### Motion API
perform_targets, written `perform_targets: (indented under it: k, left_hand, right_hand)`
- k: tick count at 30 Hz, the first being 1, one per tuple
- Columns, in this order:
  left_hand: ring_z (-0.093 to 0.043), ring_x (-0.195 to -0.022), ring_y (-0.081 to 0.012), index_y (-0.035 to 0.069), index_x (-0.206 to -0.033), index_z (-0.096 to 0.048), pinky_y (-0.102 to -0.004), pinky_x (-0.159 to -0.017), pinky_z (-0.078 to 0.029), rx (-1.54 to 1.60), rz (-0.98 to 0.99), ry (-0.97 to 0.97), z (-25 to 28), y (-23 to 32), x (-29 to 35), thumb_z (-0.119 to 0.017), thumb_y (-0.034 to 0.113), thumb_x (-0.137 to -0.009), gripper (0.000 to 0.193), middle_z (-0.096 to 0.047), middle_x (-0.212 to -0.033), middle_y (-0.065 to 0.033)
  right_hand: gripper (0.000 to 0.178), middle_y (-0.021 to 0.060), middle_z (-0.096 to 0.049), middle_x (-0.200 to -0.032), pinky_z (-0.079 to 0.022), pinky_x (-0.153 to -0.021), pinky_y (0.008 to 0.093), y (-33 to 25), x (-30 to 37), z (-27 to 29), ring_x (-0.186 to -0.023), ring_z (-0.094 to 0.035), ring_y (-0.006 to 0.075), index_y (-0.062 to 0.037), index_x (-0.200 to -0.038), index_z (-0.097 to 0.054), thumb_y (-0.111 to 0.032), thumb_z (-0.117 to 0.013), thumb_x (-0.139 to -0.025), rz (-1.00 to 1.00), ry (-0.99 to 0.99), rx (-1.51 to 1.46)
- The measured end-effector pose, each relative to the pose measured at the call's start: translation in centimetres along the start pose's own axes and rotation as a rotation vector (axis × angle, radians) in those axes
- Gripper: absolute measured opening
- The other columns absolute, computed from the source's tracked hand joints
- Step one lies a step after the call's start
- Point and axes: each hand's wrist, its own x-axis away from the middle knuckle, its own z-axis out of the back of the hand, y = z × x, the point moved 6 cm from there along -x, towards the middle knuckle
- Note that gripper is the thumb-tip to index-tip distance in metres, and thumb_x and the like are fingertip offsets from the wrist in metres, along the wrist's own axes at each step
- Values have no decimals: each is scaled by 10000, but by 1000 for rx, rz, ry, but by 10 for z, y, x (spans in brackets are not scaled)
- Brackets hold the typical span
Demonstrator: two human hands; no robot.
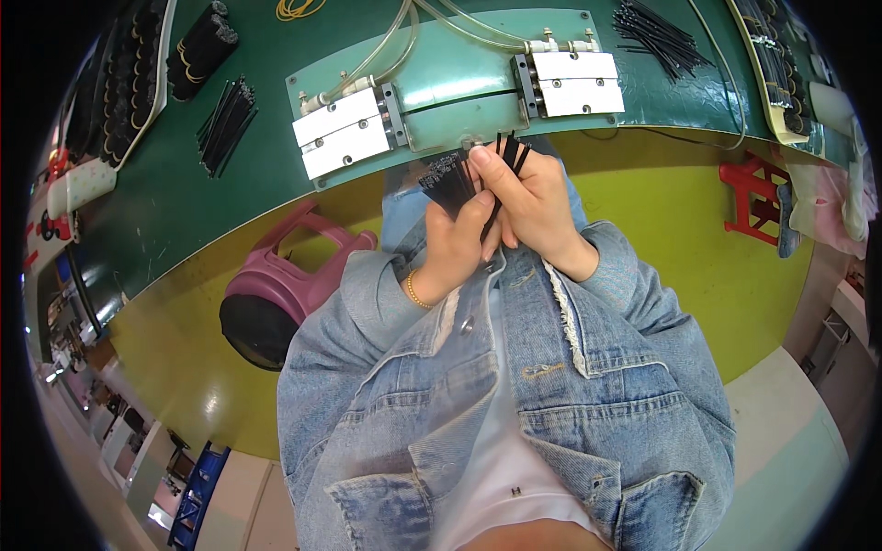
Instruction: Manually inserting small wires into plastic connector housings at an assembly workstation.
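My left hand (454, 241) is closed around a bundle of thin black rods (445, 184), whose pale-tipped ends fan out toward the upper left. Close against it, my right hand (536, 197) has thumb and fingers pressed together on a few black rods (511, 147) that stick up past the knuckles. Both hands are held before my body at the table's near edge. Just beyond them is a green fixture plate (459, 69) with a white-topped clamp block (344, 138) on its left and another white-topped block (577, 84) on its right.
Loose black rods lie in a pile (227, 127) at left and another pile (657, 37) at right on the green table (156, 220). Banded bundles (200, 50) sit at far left. Clear tubes (404, 28) run to the blocks. A purple chair (285, 266) and red stool (753, 195) stand below.
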Motion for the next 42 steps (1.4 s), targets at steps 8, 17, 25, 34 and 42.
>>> perform_targets:
  k: [8,17,25,34,42]
  left_hand:
    - [-402,-348,-99,-58,-967,-458,-208,-319,-283,14,8,25,0,-1,0,-383,113,-852,220,-513,-573,-97]
    - [-394,-333,-101,-43,-929,-458,-208,-319,-284,-11,69,-40,-3,0,2,-386,131,-853,202,-505,-545,-97]
    - [-403,-336,-102,-40,-919,-456,-209,-320,-292,-5,51,-46,-1,-3,1,-391,135,-859,196,-514,-555,-100]
    - [-407,-340,-106,-38,-938,-456,-213,-319,-294,-7,33,-49,0,-4,0,-394,125,-864,190,-503,-550,-89]
    - [-401,-337,-106,-38,-948,-456,-213,-318,-292,27,48,-25,1,-5,0,-401,128,-866,193,-508,-567,-94]
  right_hand:
    - [292,60,-539,-558,-349,-260,215,2,-1,1,-334,-511,120,33,-767,-540,-208,-465,-915,-16,-6,-24]
    - [255,55,-542,-570,-369,-266,211,-2,6,3,-345,-514,108,35,-780,-531,-178,-478,-908,39,6,-83]
    - [208,52,-538,-556,-366,-266,215,0,5,2,-343,-513,109,23,-792,-527,-156,-501,-894,14,1,-56]
    - [193,52,-535,-548,-356,-261,221,1,2,2,-335,-506,109,19,-785,-523,-147,-514,-884,13,35,-31]
    - [200,50,-533,-546,-355,-260,219,4,0,2,-325,-492,105,19,-786,-519,-154,-515,-886,-12,43,-68]
